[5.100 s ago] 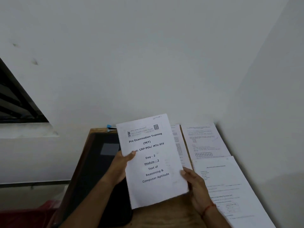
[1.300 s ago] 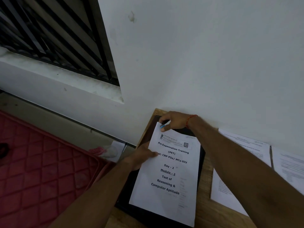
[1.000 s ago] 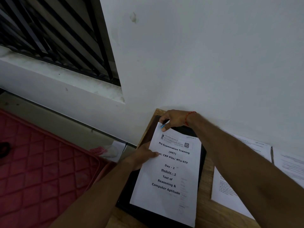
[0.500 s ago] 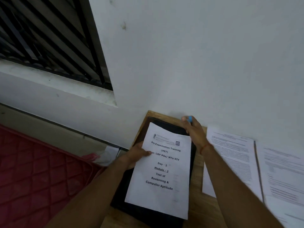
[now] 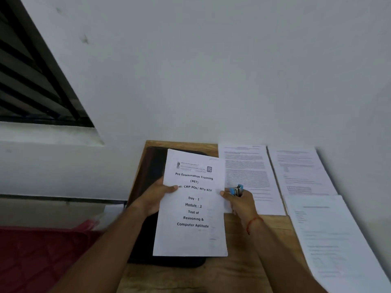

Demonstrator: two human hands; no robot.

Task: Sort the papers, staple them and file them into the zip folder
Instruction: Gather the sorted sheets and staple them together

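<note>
Left hand [image 5: 152, 197] grips papers [image 5: 191, 237], long axis toward wall [image 5: 211, 81]; right hand [image 5: 242, 205] clutches stapler [image 5: 237, 190].

The room was dim and flat-lit, the white wall [image 5: 211, 70] gone grey, shadows soft. The wide lens bent the window bars [image 5: 31, 81] at the left edge; the rightmost sheets [image 5: 330, 240] were smeared with blur.

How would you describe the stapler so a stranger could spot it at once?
Over the wooden table against the white wall, find the right hand beside the held booklet. The stapler is the small blue-and-metal thing it grips, unlike the flat white papers around.
</note>
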